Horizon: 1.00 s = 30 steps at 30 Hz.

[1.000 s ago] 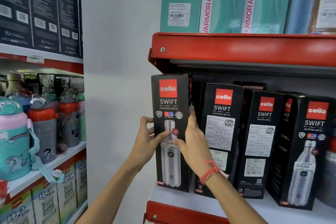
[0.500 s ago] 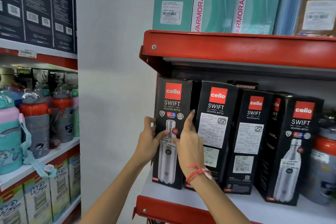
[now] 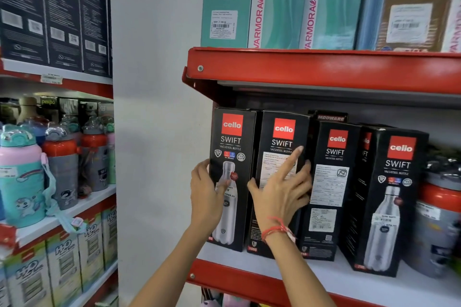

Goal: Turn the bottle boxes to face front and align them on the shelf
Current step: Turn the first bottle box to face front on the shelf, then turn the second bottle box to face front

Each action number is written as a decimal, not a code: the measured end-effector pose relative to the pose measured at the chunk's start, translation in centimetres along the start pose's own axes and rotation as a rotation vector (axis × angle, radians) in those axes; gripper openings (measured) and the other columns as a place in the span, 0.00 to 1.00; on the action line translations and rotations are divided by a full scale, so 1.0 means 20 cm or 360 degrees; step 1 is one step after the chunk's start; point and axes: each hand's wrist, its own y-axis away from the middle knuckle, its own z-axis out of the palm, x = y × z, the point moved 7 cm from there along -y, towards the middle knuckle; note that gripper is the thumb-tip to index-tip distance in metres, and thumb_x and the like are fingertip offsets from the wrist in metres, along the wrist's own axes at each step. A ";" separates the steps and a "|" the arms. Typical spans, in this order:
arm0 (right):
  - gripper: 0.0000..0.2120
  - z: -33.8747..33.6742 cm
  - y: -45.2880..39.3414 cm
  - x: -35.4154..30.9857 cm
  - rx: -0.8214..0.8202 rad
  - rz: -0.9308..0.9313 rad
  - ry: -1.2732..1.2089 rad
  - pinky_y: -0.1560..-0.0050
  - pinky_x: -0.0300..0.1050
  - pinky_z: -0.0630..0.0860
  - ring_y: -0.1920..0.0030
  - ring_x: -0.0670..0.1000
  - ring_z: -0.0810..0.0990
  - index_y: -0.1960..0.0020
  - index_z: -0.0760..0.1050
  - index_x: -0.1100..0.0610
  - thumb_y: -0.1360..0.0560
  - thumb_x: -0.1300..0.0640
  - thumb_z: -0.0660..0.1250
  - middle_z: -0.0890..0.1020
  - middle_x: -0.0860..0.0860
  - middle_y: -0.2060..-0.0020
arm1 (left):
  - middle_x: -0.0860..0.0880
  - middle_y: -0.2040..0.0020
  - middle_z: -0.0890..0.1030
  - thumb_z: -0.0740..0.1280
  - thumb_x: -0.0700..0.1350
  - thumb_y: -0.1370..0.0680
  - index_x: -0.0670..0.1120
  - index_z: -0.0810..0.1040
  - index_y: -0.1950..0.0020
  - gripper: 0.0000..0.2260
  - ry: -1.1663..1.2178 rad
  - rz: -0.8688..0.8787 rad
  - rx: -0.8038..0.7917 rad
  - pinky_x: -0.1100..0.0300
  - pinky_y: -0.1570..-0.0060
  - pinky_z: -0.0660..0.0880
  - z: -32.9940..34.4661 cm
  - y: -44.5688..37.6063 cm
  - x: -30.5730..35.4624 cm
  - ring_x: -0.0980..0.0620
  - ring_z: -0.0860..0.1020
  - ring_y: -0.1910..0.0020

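Four black cello Swift bottle boxes stand in a row on the white shelf [image 3: 349, 279] with its red front lip. The first box [image 3: 233, 142] shows its bottle picture to the front. My left hand [image 3: 204, 197] holds its left edge, thumb on the front face. The second box [image 3: 283, 132] and third box [image 3: 333, 182] show their printed label sides. My right hand [image 3: 280, 194] spreads across the second box, thumb at its left edge, fingers round its right edge, index finger raised. The fourth box [image 3: 395, 197] shows its picture and stands angled.
A grey container with a red band [image 3: 439, 219] stands right of the fourth box. The red upper shelf [image 3: 324, 70] hangs close above the boxes and carries teal cartons [image 3: 279, 2]. A white wall [image 3: 154, 132] separates a left rack of children's bottles [image 3: 22, 174].
The first box has gone back upright onto the shelf beside the second. My right hand has left the first box and moved right onto the second box. My left hand stays on the first.
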 end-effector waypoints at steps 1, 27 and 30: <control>0.58 0.00 0.00 0.00 -0.0031 -0.0011 -0.0064 0.43 0.63 0.72 0.34 0.65 0.64 0.24 0.35 0.54 0.36 0.42 0.74 0.57 0.64 0.28 | 0.43 0.28 0.65 0.68 0.44 0.23 0.44 0.63 0.28 0.26 -0.0057 0.0049 0.0065 0.50 0.35 0.70 -0.01 0.02 0.03 0.44 0.66 0.30; 0.56 -0.23 -0.23 0.20 -0.1168 -0.0699 -0.0939 0.34 0.51 0.70 0.41 0.38 0.75 0.28 0.32 0.37 0.33 0.56 0.74 0.70 0.28 0.42 | 0.55 0.38 0.79 0.76 0.41 0.30 0.54 0.67 0.32 0.31 0.0434 0.0222 -0.0447 0.64 0.40 0.75 0.18 0.19 0.34 0.61 0.76 0.38; 0.53 -0.22 -0.26 0.16 -0.1047 -0.0686 -0.0863 0.35 0.49 0.71 0.41 0.43 0.77 0.26 0.34 0.39 0.30 0.63 0.71 0.75 0.33 0.45 | 0.52 0.35 0.78 0.74 0.43 0.28 0.50 0.62 0.26 0.33 0.0234 0.0226 -0.0335 0.55 0.37 0.73 0.25 0.19 0.35 0.56 0.76 0.37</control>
